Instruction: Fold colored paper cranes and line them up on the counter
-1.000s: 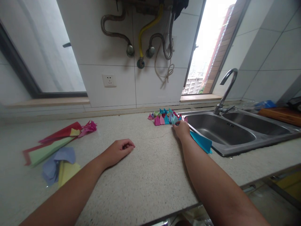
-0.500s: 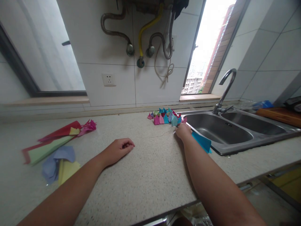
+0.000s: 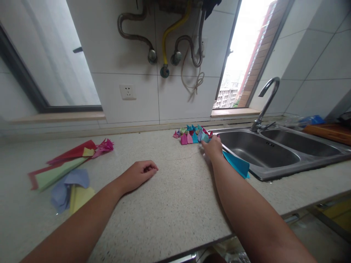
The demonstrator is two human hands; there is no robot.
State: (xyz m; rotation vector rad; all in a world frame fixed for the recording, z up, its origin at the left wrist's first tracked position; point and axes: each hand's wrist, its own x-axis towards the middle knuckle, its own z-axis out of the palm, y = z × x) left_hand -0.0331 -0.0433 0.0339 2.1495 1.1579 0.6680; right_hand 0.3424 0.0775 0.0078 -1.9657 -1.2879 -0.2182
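My right hand (image 3: 213, 147) reaches to the right side of a cluster of small folded-paper pieces (image 3: 189, 138), close to the sink. Its thumb and fingers close around a pale teal origami piece (image 3: 204, 137), partly covered by the hand. Beneath the right wrist and forearm, a blue sheet of paper (image 3: 238, 164) pokes out beside the sink edge. My left hand (image 3: 143, 174) rests on the counter with curled fingers, and nothing shows in it. A thin thread-like line (image 3: 182, 158) lies between the hands.
Red and green folded papers (image 3: 61, 171), a pink paper bundle (image 3: 105, 148), and bluish and yellow papers (image 3: 79, 197) lie at left. A double steel sink (image 3: 263, 171) with a tap (image 3: 270, 91) is set into the counter (image 3: 164, 212) at right. Hoses hang on the wall behind.
My right hand has shifted slightly forward, and its thumb and fingers now reach the pale teal piece. My left hand stays on the counter. The view has turned a little.
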